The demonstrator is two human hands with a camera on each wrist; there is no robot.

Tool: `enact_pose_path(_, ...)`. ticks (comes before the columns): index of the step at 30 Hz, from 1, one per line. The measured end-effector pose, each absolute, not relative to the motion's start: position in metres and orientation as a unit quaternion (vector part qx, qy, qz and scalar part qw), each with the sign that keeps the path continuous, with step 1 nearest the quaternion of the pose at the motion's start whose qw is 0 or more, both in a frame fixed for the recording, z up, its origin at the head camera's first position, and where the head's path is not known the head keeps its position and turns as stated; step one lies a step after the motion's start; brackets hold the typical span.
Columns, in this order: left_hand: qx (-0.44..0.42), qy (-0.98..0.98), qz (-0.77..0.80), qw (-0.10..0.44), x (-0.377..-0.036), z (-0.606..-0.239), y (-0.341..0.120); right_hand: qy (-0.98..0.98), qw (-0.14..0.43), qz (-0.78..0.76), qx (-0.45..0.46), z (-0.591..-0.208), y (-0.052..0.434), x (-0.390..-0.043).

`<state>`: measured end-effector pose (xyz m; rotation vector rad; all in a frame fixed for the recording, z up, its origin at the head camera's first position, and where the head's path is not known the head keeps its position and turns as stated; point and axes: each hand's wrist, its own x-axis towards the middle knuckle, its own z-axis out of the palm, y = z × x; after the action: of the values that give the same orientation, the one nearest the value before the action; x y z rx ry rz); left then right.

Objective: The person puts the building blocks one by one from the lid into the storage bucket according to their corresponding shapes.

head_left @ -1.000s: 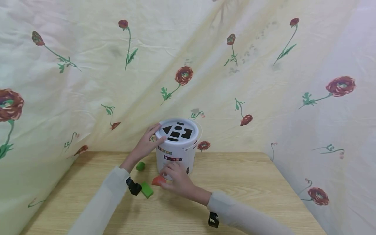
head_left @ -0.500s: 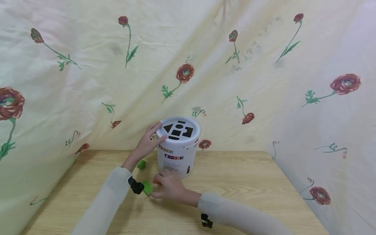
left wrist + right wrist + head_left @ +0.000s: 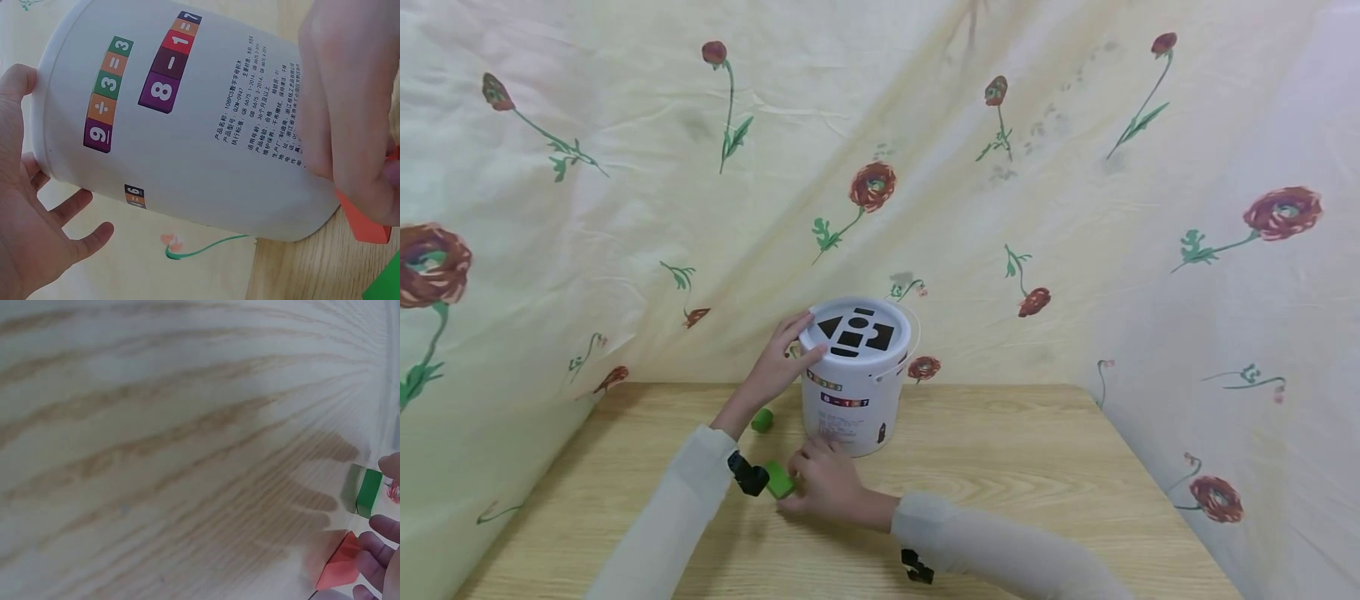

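A white lidded bucket [image 3: 852, 417] with shape cut-outs in its lid [image 3: 859, 323] stands upright on the table. My left hand [image 3: 772, 360] rests on the lid's left edge, fingers and thumb spread along the rim. Low at the bucket's front, my right hand [image 3: 829, 483] has its thumb and index finger on either side of a green rectangular block [image 3: 779, 480]; firm contact is unclear. Against its other fingers lies a red block [image 3: 340, 562], hidden in the head view. Behind the left forearm sits a green rounded block [image 3: 762, 420].
The wooden table [image 3: 1000, 483] spreads out to the right of the bucket. A flowered cloth [image 3: 880, 125] hangs behind and at both sides. A thin wire handle [image 3: 915, 333] sticks out at the bucket's right.
My right hand has moved left and slightly down, from the red block toward the green rectangular block. The red block has gone out of sight in the head view. My left hand stays on the lid.
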<state>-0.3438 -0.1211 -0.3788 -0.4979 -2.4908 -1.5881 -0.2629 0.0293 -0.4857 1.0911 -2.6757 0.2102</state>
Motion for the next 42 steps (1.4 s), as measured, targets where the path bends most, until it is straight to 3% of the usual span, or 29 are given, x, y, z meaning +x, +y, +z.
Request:
enact_pose_path(6, -0.167, -0.829, -0.529, 0.073, -0.344, -0.379, -0.12, -0.927, 0.102, 0.064, 0.356, -0.489, 0.026, -0.261)
enact_pose_path(17, -0.174, -0.825, -0.532, 0.074, -0.345, -0.38, -0.119, -0.931, 0.127, 0.045, 0.34, -0.494, 0.025, -0.259)
enact_pose_path(31, -0.163, -0.827, -0.534, 0.071, -0.343, -0.38, -0.12, -0.925, 0.043, 0.106, 0.362, -0.492, 0.047, -0.267)
enact_pose_path(42, -0.169, -0.824, -0.536, 0.075, -0.344, -0.38, -0.12, -0.912, 0.036, 0.149, 0.381, -0.488, 0.054, -0.27)
